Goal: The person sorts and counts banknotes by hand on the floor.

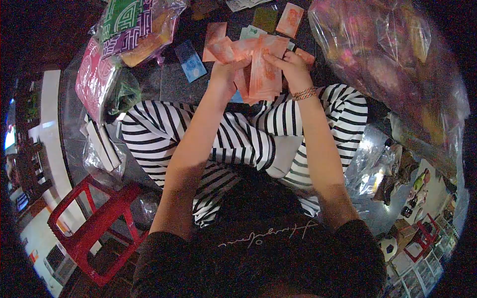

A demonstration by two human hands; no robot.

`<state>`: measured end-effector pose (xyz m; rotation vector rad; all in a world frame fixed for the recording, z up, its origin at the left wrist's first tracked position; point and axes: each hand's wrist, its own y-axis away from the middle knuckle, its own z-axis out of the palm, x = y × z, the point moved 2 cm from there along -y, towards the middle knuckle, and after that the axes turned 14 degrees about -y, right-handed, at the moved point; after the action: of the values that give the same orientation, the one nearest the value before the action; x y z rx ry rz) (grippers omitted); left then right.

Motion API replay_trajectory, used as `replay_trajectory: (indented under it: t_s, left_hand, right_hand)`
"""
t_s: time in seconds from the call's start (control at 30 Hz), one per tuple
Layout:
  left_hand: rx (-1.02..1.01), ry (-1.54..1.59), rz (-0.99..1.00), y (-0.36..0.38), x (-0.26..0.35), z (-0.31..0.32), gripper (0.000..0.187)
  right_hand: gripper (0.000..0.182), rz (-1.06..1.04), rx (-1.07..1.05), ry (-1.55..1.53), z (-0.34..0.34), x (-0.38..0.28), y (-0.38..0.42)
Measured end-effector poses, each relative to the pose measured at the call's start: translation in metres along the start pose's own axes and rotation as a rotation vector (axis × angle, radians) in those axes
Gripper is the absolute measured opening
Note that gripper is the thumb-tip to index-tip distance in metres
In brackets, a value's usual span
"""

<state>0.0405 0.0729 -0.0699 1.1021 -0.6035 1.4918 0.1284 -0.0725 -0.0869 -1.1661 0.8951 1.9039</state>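
Note:
Both hands hold a fanned bunch of reddish-orange banknotes (267,72) above my crossed legs. My left hand (227,74) grips the bunch at its left side, with the fingers partly hidden by the notes. My right hand (294,68) pinches the right side, its thumb lying over the top note. Around them on the dark floor lie a blue note (191,61), an orange note (290,20) at the upper right, another orange note (214,37) at the upper left and pale green notes (252,32) behind the bunch.
Plastic-wrapped colourful packages (134,30) stand at the upper left, with a pink package (97,74) below. A large clear plastic bag (387,54) of pinkish items fills the upper right. A red plastic stool (99,228) is at the lower left.

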Motion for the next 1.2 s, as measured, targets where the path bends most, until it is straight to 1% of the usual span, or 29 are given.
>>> replay_trajectory:
  t_s: [0.07,0.13,0.2,0.3,0.37,0.43,0.5,0.57,0.63,0.67,0.7,0.73,0.77,0.8,0.83,0.93,1.0,1.03,1.1,1.17,1.2]
  left_hand:
    - [-0.035,0.019,-0.023,-0.004,-0.001,-0.004,0.042]
    - [-0.055,0.041,0.003,-0.003,-0.001,-0.005,0.043]
    - [-0.077,0.063,0.029,-0.004,-0.002,-0.006,0.043]
    - [-0.043,0.054,0.014,-0.003,-0.002,-0.004,0.042]
    - [0.008,0.082,-0.004,0.001,-0.001,-0.003,0.032]
    - [0.033,0.080,-0.009,0.002,0.001,-0.001,0.032]
    - [0.058,0.078,-0.013,0.001,0.000,-0.002,0.031]
    - [0.119,0.187,-0.070,-0.002,-0.006,-0.005,0.028]
    - [0.126,0.205,-0.071,-0.011,-0.019,-0.016,0.027]
    - [0.133,0.224,-0.072,-0.012,-0.015,-0.013,0.026]
    - [0.133,0.224,-0.073,-0.009,-0.012,-0.012,0.026]
    - [0.177,0.184,-0.061,-0.003,-0.009,-0.011,0.025]
    - [0.220,0.144,-0.048,0.001,-0.004,-0.009,0.024]
    - [0.221,0.144,-0.046,0.000,-0.004,-0.010,0.024]
    - [0.234,0.120,-0.052,-0.001,-0.006,-0.012,0.024]
    - [0.235,0.090,-0.073,-0.007,-0.016,-0.022,0.023]
    - [0.222,0.085,-0.089,-0.004,-0.009,-0.015,0.023]
    - [0.238,0.075,-0.082,-0.001,-0.006,-0.011,0.021]
    - [0.254,0.066,-0.075,-0.004,-0.007,-0.011,0.021]
    - [0.173,0.226,-0.183,-0.015,-0.021,-0.021,0.024]
    - [0.173,0.226,-0.184,-0.015,-0.027,-0.026,0.024]
  right_hand:
    - [0.033,0.016,-0.016,0.015,0.000,-0.001,0.000]
    - [0.034,0.032,-0.034,0.029,0.001,-0.002,0.000]
    - [0.035,0.106,-0.107,-0.016,0.004,-0.004,0.002]
    - [0.037,0.078,-0.138,-0.011,0.004,-0.002,0.001]
    - [0.037,0.074,-0.147,-0.009,0.006,-0.002,0.002]
    - [0.037,0.069,-0.155,-0.007,0.010,-0.005,0.005]
    - [0.039,0.001,-0.182,-0.032,0.015,-0.008,0.007]
    - [0.039,0.021,-0.161,-0.058,0.014,-0.005,0.004]
    - [0.040,0.043,-0.140,-0.085,0.010,-0.003,0.004]
    - [0.041,0.067,-0.123,-0.139,0.010,-0.008,0.006]
    - [0.042,0.092,-0.107,-0.193,0.011,-0.011,0.008]
    - [0.042,0.092,-0.107,-0.193,0.011,-0.010,0.007]
    - [0.046,0.055,-0.150,-0.177,0.011,-0.010,0.006]
    - [0.050,0.016,-0.193,-0.162,0.012,-0.009,0.005]
    - [0.050,0.016,-0.194,-0.163,0.013,-0.007,0.005]
    - [0.050,0.078,-0.205,-0.214,0.016,0.000,0.008]
    - [0.041,0.116,-0.299,-0.116,0.019,0.003,0.009]
    - [0.041,0.115,-0.299,-0.115,0.020,0.004,0.010]
    - [0.036,0.180,-0.264,-0.048,0.022,0.007,0.012]
    - [0.034,0.187,-0.235,-0.049,0.023,0.007,0.012]
    - [0.031,0.193,-0.206,-0.050,0.023,0.007,0.012]
